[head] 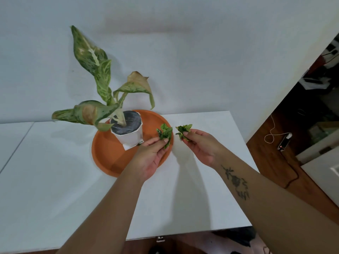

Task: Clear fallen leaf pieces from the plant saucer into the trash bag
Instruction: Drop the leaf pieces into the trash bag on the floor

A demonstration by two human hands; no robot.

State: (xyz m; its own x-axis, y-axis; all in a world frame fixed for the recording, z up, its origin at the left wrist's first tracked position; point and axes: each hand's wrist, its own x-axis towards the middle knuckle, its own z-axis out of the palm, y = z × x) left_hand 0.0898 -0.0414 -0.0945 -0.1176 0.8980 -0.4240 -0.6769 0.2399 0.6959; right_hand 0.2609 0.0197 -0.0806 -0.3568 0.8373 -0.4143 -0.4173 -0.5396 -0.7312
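An orange round saucer (pixel 108 154) lies on the white table and carries a white pot (pixel 131 138) with a green speckled plant (pixel 102 83). My left hand (pixel 150 158) hovers over the saucer's right side, its fingers pinching a bunch of green leaf pieces (pixel 166 133). My right hand (pixel 200 145) is just right of the saucer, above the table, and pinches a second bunch of leaf pieces (pixel 183 131). One small leaf scrap (pixel 139 143) shows at the pot's base. No trash bag is in view.
The white table (pixel 55 189) ends at a front edge near the bottom and a right edge beside a wooden floor (pixel 271 162). A small device with a white cord (pixel 284 142) lies on that floor. The wall stands close behind the plant.
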